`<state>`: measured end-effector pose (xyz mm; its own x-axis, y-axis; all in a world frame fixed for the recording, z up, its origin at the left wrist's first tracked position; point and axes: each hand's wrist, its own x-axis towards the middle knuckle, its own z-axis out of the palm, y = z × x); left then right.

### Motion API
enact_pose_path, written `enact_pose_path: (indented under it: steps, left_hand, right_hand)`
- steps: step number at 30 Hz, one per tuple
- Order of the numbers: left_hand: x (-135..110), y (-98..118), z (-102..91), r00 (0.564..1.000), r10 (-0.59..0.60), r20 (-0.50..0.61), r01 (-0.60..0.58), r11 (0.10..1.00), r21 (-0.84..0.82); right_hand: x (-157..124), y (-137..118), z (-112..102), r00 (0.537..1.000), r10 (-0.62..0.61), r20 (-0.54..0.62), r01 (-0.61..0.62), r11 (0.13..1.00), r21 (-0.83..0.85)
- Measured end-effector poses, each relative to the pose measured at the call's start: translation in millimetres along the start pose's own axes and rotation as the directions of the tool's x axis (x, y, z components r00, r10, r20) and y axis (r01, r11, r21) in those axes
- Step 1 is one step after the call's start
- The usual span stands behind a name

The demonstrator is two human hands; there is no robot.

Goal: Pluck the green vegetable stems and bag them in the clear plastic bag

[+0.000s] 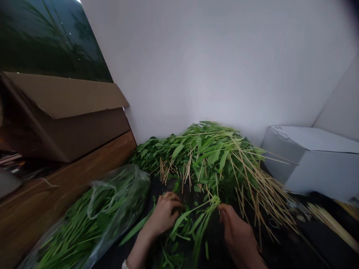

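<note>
My right hand (238,232) pinches a thin wooden stick at the lower right. Folded stems of leafy greens (214,200) are threaded on that stick, and their long leaves hang down to the left. My left hand (166,213) is lower over the dark surface, palm down with curled fingers, among loose green leaves (183,224). Its fingertips are partly hidden, so what they grip cannot be made out. One long leaf (136,229) lies beside the left wrist. Behind both hands rises a large heap of skewered greens (202,149), its bare sticks (260,190) fanning out to the right.
A clear plastic bag (131,179) full of greens lies at the left. Beyond it, an open cardboard box (84,123) rests on a wooden surface (64,186). A white box (322,164) stands at the right, near a bundle of loose sticks (333,224). A white wall (210,67) closes off the back.
</note>
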<state>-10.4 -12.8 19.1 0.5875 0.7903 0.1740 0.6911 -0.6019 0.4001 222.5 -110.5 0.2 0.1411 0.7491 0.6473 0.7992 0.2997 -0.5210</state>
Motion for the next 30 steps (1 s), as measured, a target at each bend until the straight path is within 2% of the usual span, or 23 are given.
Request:
enact_pose_path:
  steps: [4,8,10,12,15,17,19,21,23,25,30]
  left_hand:
    - [-1,3,3.8,1.0,0.018,0.012,-0.018,0.998,0.055]
    - [3,-1,8.7,1.0,-0.03,-0.003,0.031,0.994,0.103]
    - [5,-4,8.2,0.997,-0.034,-0.076,0.041,0.995,0.091]
    - [5,-4,5.5,0.979,-0.039,-0.202,0.044,0.999,0.02]
    - [5,-1,0.6,0.916,-0.133,-0.379,0.055,0.976,-0.211]
    - [5,2,-1.0,0.884,-0.25,-0.394,0.062,0.9,-0.432]
    - [5,6,-0.7,0.877,-0.356,-0.323,0.072,0.761,-0.645]
    - [7,10,1.5,0.878,-0.418,-0.233,0.084,0.614,-0.785]
    - [8,16,5.0,0.882,-0.443,-0.164,0.093,0.504,-0.859]
    - [8,22,9.4,0.885,-0.448,-0.126,0.091,0.433,-0.897]
    - [8,29,19.5,0.916,-0.394,-0.071,0.07,0.332,-0.941]
  right_hand:
    - [0,-1,1,1.0,-0.019,-0.002,0.019,1.0,-0.004]
    - [-1,1,3,0.999,-0.045,0.001,0.045,0.999,-0.01]
    - [-3,3,4,0.999,-0.047,0.013,0.047,0.999,-0.001]
    - [-5,5,5,0.999,-0.043,0.031,0.042,0.999,0.01]
    - [-7,5,8,0.997,-0.062,0.054,0.06,0.998,0.034]
    - [-9,3,10,0.992,-0.117,0.055,0.113,0.991,0.065]
    - [-10,0,14,0.981,-0.187,0.046,0.183,0.979,0.089]
    - [-11,-4,18,0.971,-0.228,0.066,0.221,0.97,0.101]
    - [-13,-7,21,0.965,-0.234,0.117,0.222,0.969,0.108]
    - [-14,-9,23,0.96,-0.229,0.162,0.213,0.971,0.11]
    - [-18,-7,25,0.961,-0.182,0.207,0.168,0.982,0.085]
